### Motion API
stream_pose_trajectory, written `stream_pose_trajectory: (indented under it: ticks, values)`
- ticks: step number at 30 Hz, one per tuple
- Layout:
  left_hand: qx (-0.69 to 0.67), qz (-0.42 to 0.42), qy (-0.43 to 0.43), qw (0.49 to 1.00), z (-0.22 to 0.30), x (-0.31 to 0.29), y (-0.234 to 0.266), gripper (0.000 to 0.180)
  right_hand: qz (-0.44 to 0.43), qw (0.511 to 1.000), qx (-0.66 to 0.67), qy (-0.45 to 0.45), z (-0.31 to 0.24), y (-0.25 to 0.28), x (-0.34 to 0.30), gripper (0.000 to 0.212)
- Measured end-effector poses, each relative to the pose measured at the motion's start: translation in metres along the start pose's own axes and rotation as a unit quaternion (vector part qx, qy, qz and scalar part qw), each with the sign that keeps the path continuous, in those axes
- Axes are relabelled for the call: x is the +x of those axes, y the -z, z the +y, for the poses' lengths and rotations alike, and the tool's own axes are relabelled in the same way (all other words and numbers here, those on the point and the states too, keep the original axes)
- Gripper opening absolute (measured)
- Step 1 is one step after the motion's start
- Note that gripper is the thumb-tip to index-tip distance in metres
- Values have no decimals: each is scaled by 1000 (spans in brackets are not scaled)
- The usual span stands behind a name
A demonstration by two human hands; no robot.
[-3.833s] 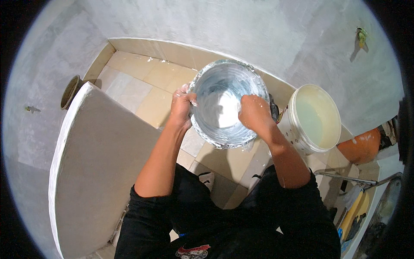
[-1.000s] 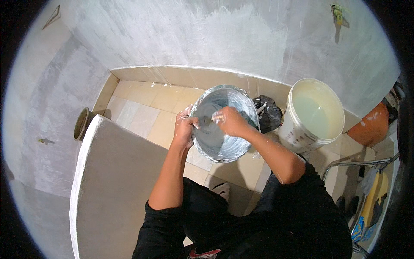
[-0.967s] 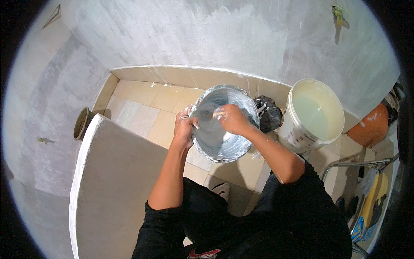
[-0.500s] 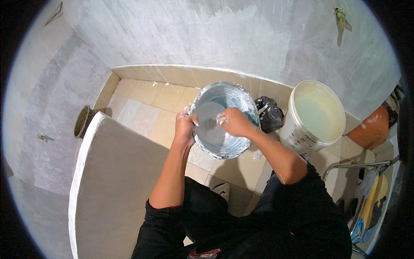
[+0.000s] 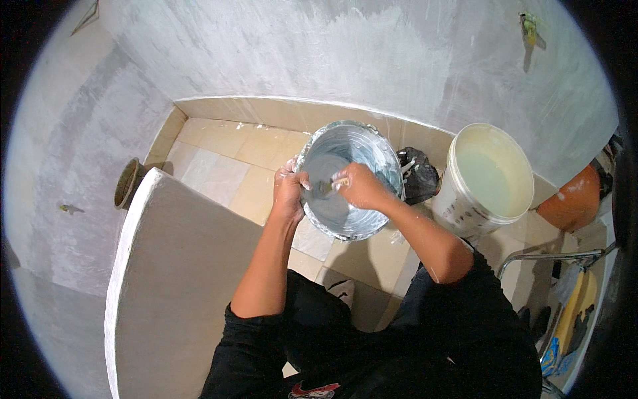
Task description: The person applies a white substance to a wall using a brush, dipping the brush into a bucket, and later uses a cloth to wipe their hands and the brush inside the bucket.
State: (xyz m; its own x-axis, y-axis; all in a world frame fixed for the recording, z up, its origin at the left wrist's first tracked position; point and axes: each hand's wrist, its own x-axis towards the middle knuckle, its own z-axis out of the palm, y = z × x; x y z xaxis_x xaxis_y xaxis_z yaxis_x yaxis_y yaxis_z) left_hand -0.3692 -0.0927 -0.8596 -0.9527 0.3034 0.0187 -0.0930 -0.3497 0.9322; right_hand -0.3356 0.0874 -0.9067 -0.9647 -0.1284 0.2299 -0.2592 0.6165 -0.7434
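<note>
My left hand (image 5: 290, 189) is closed on the left rim of a round bucket (image 5: 383, 149) tilted toward me, its inside smeared with white and grey paste. Inside the bucket, my right hand (image 5: 359, 186) is closed around a short tool with a pale yellowish handle (image 5: 340, 181). The tool's brownish end reaches toward the grey mix at the bottom; its exact kind is hard to make out. White paste coats the fingers of both hands.
A white pail (image 5: 458, 193) of cloudy liquid stands to the right, with a black plastic bag (image 5: 419, 176) beside it. Farther right are an orange container (image 5: 570, 199) and a metal-framed chair (image 5: 551, 255). A low partition (image 5: 186, 286) rises at left, near a small dark pot (image 5: 126, 183).
My right hand has shifted slightly inside the bucket, and the tool's pale handle and brownish end now show more clearly. My left hand keeps its hold on the rim.
</note>
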Motion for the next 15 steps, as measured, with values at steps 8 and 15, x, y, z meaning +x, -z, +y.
stream_pose_trajectory:
  ticks: [8, 15]
  values:
    - [-19, 29, -14, 999, -3, -5, 1, 39, -20, 970, -214, -116, -21, 45, -18, 20]
    - [-6, -23, -30, 999, -6, 4, 15, 41, -43, 997, -57, -12, -27, 15, -10, 23]
